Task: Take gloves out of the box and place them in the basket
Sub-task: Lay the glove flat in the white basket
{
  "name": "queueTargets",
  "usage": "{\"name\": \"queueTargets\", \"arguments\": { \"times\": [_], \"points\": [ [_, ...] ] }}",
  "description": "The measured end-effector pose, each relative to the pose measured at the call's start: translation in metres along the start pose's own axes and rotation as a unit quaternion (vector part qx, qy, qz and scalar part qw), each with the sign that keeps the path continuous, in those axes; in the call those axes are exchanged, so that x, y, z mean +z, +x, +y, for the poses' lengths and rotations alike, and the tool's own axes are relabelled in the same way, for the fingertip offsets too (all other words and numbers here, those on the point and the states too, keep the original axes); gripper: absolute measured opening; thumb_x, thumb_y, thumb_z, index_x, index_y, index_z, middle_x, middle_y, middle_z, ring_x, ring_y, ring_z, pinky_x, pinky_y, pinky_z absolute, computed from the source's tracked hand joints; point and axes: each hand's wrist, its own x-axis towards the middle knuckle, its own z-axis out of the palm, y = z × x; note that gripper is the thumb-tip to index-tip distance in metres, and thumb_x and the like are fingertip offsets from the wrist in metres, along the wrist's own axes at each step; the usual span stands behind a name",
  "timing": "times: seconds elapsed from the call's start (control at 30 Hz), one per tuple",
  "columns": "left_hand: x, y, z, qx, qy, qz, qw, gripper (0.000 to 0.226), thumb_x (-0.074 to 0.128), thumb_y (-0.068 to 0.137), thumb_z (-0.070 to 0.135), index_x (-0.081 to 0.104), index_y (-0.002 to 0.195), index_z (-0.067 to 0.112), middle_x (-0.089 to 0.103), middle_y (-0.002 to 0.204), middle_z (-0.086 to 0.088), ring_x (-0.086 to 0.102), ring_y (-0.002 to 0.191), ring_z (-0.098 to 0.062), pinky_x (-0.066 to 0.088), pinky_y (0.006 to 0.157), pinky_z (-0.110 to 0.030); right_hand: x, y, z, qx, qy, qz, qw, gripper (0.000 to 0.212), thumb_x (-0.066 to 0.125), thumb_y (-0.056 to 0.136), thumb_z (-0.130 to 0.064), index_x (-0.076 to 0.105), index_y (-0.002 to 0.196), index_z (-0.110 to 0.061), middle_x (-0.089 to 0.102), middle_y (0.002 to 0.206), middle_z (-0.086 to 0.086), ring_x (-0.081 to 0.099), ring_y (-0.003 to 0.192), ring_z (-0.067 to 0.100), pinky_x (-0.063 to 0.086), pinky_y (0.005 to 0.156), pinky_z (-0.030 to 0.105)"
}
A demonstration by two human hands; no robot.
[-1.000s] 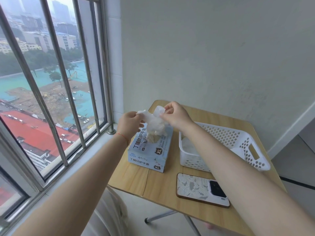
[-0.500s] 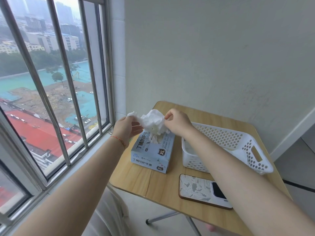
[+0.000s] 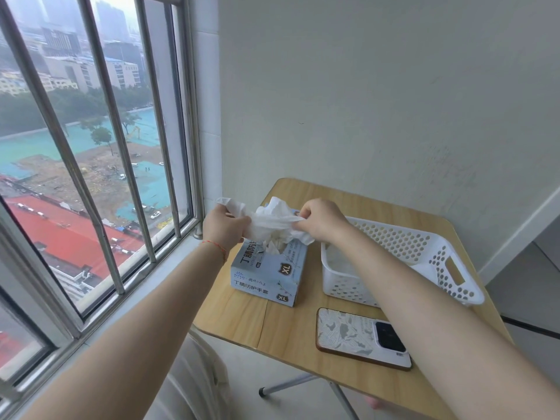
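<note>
A light blue glove box (image 3: 269,272) marked XL sits on the small wooden table (image 3: 242,316). A bunch of white gloves (image 3: 271,218) is stretched above the box's opening. My left hand (image 3: 224,224) grips the bunch's left end and my right hand (image 3: 319,221) pinches its right end. More white gloves poke out of the opening (image 3: 274,245). To the right of the box stands the white perforated basket (image 3: 403,253), with something white lying in its near left corner.
A phone (image 3: 360,338) lies face down near the table's front edge, in front of the basket. A barred window (image 3: 115,177) runs along the left. The wall (image 3: 378,101) stands right behind the table.
Both hands have pulled the gloves a little further up out of the box and drawn them apart sideways. The camera view has shifted slightly.
</note>
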Motion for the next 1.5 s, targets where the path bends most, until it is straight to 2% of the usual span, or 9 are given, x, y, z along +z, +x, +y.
{"name": "queueTargets", "arguments": {
  "times": [0.2, 0.3, 0.47, 0.57, 0.7, 0.87, 1.2, 1.33, 1.5],
  "points": [
    [0.006, -0.014, 0.008, 0.166, 0.187, 0.093, 0.964, 0.068, 0.066, 0.079, 0.021, 0.038, 0.141, 0.016, 0.043, 0.138, -0.008, 0.042, 0.125, -0.026, 0.038, 0.105, -0.041, -0.009, -0.003, 0.002, -0.013, 0.037, 0.010, 0.999, 0.058, 0.068, 0.087, -0.042, 0.027, 0.053, -0.018, 0.027, 0.055, -0.001, 0.026, 0.052, 0.017, 0.019, 0.052, 0.031],
    [0.012, -0.021, 0.018, 0.314, 0.201, -0.030, 0.927, 0.055, 0.064, 0.079, 0.031, 0.052, 0.133, 0.025, 0.053, 0.131, 0.005, 0.045, 0.119, -0.014, 0.035, 0.098, -0.030, -0.015, -0.004, 0.000, -0.007, 0.094, -0.011, 0.995, 0.051, 0.057, 0.093, -0.046, 0.036, 0.058, -0.015, 0.031, 0.059, 0.002, 0.030, 0.056, 0.018, 0.022, 0.055, 0.031],
    [0.033, -0.019, 0.019, 0.245, 0.225, -0.150, 0.931, 0.002, 0.066, 0.089, 0.032, 0.064, 0.089, 0.033, 0.068, 0.096, 0.009, 0.067, 0.085, -0.017, 0.057, 0.073, -0.033, -0.031, -0.011, -0.002, 0.007, 0.203, -0.032, 0.979, 0.044, 0.057, 0.091, -0.054, 0.050, 0.074, -0.014, 0.051, 0.073, 0.003, 0.049, 0.067, 0.018, 0.036, 0.062, 0.028],
    [0.042, -0.017, 0.020, 0.217, 0.290, -0.161, 0.918, 0.019, 0.058, 0.093, 0.038, 0.063, 0.076, 0.029, 0.065, 0.074, 0.008, 0.062, 0.061, -0.014, 0.048, 0.053, -0.026, -0.034, -0.019, 0.005, 0.005, 0.141, -0.081, 0.987, 0.035, 0.076, 0.077, -0.037, 0.059, 0.096, -0.013, 0.056, 0.087, -0.005, 0.055, 0.080, 0.013, 0.041, 0.063, 0.024],
    [0.049, -0.016, 0.021, 0.225, 0.442, -0.208, 0.843, 0.020, 0.059, 0.090, 0.048, 0.062, 0.086, 0.029, 0.066, 0.074, 0.012, 0.061, 0.077, -0.012, 0.045, 0.074, -0.030, -0.031, -0.015, 0.015, 0.006, 0.095, -0.029, 0.995, 0.016, 0.060, 0.081, -0.010, 0.061, 0.095, -0.017, 0.059, 0.095, -0.002, 0.060, 0.090, 0.019, 0.050, 0.074, 0.030],
    [0.047, -0.012, 0.024, 0.251, 0.494, -0.203, 0.807, 0.038, 0.058, 0.083, 0.066, 0.062, 0.091, 0.029, 0.065, 0.091, 0.010, 0.053, 0.098, -0.015, 0.039, 0.095, -0.039, -0.034, -0.011, 0.015, -0.001, 0.113, 0.036, 0.993, 0.013, 0.057, 0.091, -0.014, 0.069, 0.096, -0.014, 0.060, 0.089, -0.007, 0.057, 0.087, 0.012, 0.042, 0.073, 0.024],
    [0.030, -0.014, 0.064, 0.303, 0.263, -0.065, 0.914, 0.016, 0.065, 0.092, 0.032, 0.073, 0.093, 0.018, 0.071, 0.100, -0.004, 0.062, 0.098, -0.020, 0.046, 0.088, -0.030, -0.052, -0.009, -0.003, -0.026, 0.313, 0.000, 0.949, 0.041, 0.072, 0.083, -0.046, 0.060, 0.110, -0.018, 0.060, 0.097, -0.003, 0.059, 0.079, 0.009, 0.044, 0.065, 0.021],
    [0.028, -0.018, 0.085, 0.288, 0.176, -0.033, 0.941, 0.017, 0.062, 0.094, 0.024, 0.071, 0.096, 0.010, 0.070, 0.092, -0.002, 0.064, 0.092, -0.019, 0.048, 0.084, -0.028, -0.052, -0.011, 0.000, -0.050, 0.279, -0.011, 0.959, 0.042, 0.078, 0.078, -0.024, 0.057, 0.115, -0.019, 0.048, 0.083, -0.005, 0.051, 0.073, 0.010, 0.040, 0.061, 0.020],
    [0.032, -0.029, 0.090, 0.264, 0.125, -0.097, 0.952, 0.021, 0.069, 0.089, 0.027, 0.062, 0.105, 0.014, 0.064, 0.096, 0.004, 0.061, 0.090, -0.010, 0.048, 0.076, -0.018, -0.052, -0.010, 0.004, -0.038, 0.282, 0.095, 0.954, 0.014, 0.058, 0.088, -0.019, 0.051, 0.076, -0.018, 0.039, 0.068, -0.005, 0.035, 0.060, 0.012, 0.030, 0.054, 0.023]
  ]
}}
